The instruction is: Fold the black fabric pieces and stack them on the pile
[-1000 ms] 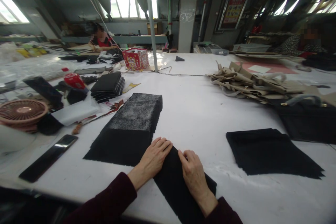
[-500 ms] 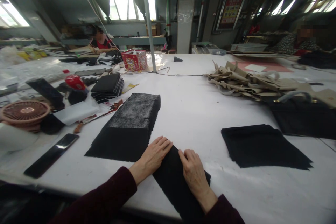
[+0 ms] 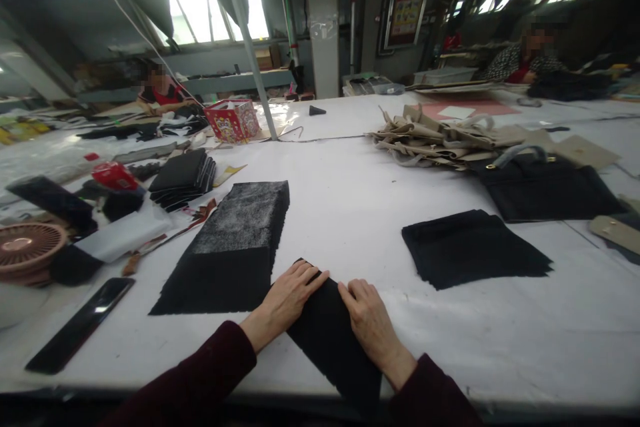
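A black fabric piece [image 3: 336, 333] lies slantwise before me, its near end reaching past the table's front edge. My left hand [image 3: 290, 297] is closed over its far left edge, fingers stretched together across the top; the thumb is hidden. On the right edge my right hand [image 3: 373, 320] grips the same piece, index finger pressing near the far corner and the other fingers curled. Left of the hands is a thick stack of black fabric pieces [image 3: 215, 280], its far part speckled grey. Farther right lies a looser stack of black fabric pieces [image 3: 475, 250].
A dark phone-like slab [image 3: 80, 327], a copper-coloured fan [image 3: 27, 247] and a black folded stack [image 3: 183, 177] lie leftward. Beige bag parts [image 3: 440, 140] and a black handled bag [image 3: 550, 187] lie at right. A pole [image 3: 253, 53] rises behind. Two people sit farther back.
My view has turned rightward, so the table's things appear shifted left. Both hands keep their hold on the fabric; its corner that stuck out right of my right hand no longer shows.
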`<state>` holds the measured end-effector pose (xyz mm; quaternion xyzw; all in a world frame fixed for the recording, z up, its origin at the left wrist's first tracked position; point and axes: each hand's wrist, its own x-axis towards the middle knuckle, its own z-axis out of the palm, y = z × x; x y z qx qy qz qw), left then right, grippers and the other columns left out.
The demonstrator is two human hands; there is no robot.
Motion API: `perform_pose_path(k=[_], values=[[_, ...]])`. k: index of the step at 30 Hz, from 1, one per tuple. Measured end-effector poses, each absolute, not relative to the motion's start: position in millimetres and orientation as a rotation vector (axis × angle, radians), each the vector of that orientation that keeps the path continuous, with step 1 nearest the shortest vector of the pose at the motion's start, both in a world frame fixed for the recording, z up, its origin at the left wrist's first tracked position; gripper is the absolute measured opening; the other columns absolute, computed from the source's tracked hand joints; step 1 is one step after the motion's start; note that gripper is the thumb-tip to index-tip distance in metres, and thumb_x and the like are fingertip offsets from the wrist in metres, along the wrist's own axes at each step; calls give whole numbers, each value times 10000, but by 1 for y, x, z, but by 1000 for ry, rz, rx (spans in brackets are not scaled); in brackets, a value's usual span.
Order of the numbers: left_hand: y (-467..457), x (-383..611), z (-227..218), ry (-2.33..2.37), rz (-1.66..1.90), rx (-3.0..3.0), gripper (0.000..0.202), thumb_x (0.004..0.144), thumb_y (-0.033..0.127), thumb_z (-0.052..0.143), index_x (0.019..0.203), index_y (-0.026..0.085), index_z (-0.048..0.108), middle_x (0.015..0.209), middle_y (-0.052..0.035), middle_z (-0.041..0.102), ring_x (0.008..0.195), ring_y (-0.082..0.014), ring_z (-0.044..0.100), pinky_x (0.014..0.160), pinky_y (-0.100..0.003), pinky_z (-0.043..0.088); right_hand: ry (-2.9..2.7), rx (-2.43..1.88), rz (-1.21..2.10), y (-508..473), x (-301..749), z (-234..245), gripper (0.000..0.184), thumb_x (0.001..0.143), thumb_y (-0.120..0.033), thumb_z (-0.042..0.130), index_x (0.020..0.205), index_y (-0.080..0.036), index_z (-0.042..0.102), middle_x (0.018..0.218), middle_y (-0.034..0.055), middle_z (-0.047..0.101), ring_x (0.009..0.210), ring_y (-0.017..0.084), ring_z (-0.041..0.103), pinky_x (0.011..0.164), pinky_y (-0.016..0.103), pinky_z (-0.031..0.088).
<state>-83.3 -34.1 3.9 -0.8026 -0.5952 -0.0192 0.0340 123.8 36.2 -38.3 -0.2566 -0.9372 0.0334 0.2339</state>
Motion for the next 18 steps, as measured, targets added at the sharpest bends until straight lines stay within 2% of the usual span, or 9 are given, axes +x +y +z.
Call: perform_pose_path(k=[5,8,12,15,18], values=[[-31,-74,4,-1782,43,-2449,654,807,22,453,1427,219,388,1201,-80,540,1194,-232,477,1139,-442,256,-2563,-705,87,35,131,-34,312,909,-56,479,1190,-137,587,883,58,534,838,199,475,739,330,396],[-29,-69,4,-1752,18,-2499,593,836,30,434,1407,186,407,1241,-88,536,1201,-225,474,1142,-422,261,-2577,-720,95,35,137,-34,319,910,-62,488,1207,-133,580,891,60,534,842,200,472,748,336,395],[-29,-64,6,-1792,14,-2550,622,839,4,408,1429,200,382,1173,-73,561,1134,-211,507,1081,-377,348,-2587,-715,122,34,146,-35,319,904,-51,488,1199,-127,582,898,65,537,847,206,466,750,340,395],[-29,-60,9,-1819,64,-2529,685,810,-14,421,1442,244,366,1170,-61,551,1114,-216,509,1078,-397,354,-2598,-715,166,34,152,-36,321,905,-47,481,1200,-126,578,915,71,540,864,211,465,768,343,400],[-29,-57,10,-1773,90,-2558,676,804,-14,421,1432,232,382,1226,-67,529,1158,-227,486,1115,-426,308,-2597,-720,196,34,158,-36,314,909,-49,471,1193,-128,579,925,74,541,877,215,463,790,350,403]])
